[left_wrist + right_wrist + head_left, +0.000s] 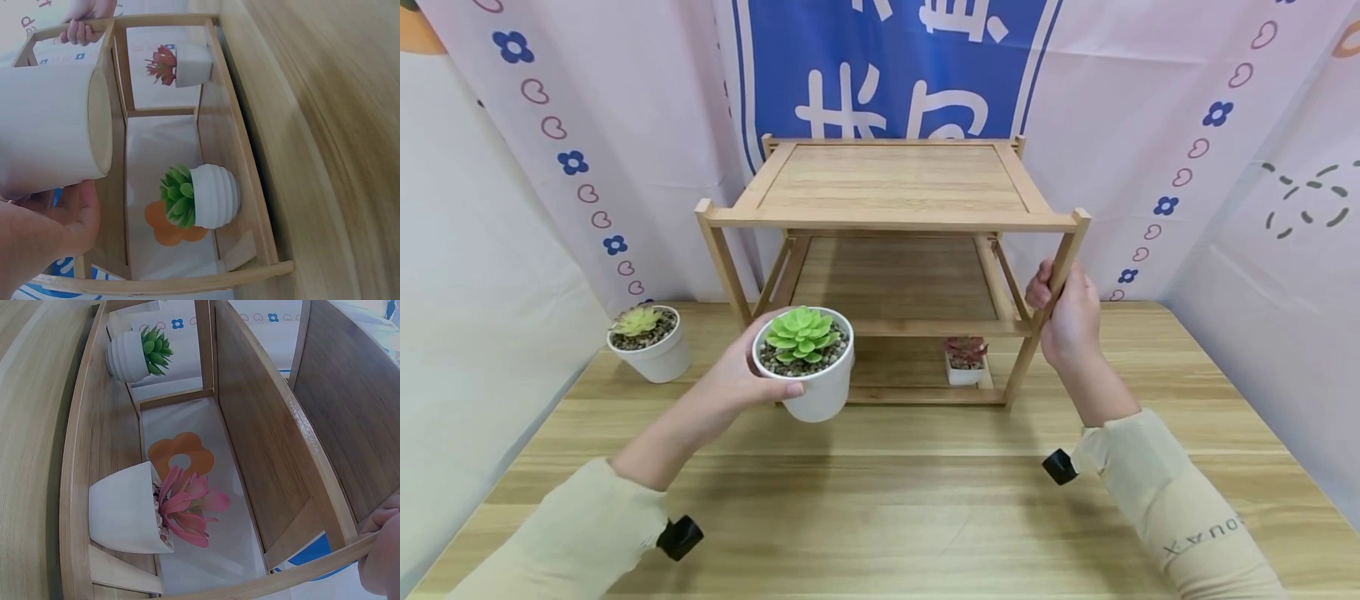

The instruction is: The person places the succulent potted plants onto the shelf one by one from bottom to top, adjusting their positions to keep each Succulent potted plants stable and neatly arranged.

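Bright-green rosette succulent in a smooth white pot [805,362] hangs in the air in front of the wooden rack [891,219], at about 7:30 from the rack's middle in the head view. The left hand [750,367] is clamped round it, thumb across the front and fingers behind; the left wrist view shows the pot's underside clear of any support. Well apart from it, at about 3:30, the right hand [1070,321] is wrapped round the rack's front post, apparently to brace it.

On the bottom shelf [895,367], a red succulent in a white pot [966,362] stands toward 4:30, and a spiky green succulent in a ribbed white pot [200,195] stands at the opposite end. A yellow-green succulent in a white pot [651,346] rests on the counter [880,500] near 8:30, outside the rack.

The step in hand looks like bringing one plant to the rack for shelving. Which level is meant cannot be told; the middle shelf [891,279] seems likely. For that, the next move calls for carrying the pot toward 12 o'clock, between the front posts, leaves below the top shelf [895,179], then setting the base down flat before letting go.
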Demonstrator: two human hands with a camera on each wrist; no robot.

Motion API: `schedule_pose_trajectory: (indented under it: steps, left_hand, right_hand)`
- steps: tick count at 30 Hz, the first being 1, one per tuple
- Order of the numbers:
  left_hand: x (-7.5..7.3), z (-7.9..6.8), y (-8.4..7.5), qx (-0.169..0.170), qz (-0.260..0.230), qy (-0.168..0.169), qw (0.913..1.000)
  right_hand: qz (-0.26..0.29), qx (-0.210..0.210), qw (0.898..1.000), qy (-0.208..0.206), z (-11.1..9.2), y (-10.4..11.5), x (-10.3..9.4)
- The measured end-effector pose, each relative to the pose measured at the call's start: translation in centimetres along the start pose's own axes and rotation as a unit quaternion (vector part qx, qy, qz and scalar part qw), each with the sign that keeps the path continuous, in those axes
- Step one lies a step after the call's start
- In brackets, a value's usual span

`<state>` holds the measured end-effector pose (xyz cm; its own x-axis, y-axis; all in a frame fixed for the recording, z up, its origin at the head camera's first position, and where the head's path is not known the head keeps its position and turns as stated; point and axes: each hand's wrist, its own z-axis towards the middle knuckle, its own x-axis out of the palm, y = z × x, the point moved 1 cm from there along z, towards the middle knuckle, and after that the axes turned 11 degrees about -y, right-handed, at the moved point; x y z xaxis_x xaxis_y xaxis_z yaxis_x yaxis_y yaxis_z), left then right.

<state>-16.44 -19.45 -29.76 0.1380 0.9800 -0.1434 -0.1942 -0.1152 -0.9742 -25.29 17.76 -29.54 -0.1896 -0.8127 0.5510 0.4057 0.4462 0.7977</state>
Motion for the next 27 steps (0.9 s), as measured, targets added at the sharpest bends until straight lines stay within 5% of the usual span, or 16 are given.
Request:
schedule_pose_trajectory:
  steps: [27]
  left_hand:
    - [3.6,2.4,-2.5,0.013,-0.035,0.030,0.9988]
  right_hand:
    - [-0.002,-0.001,1.000,0.000,0.0,-0.1,0.0]
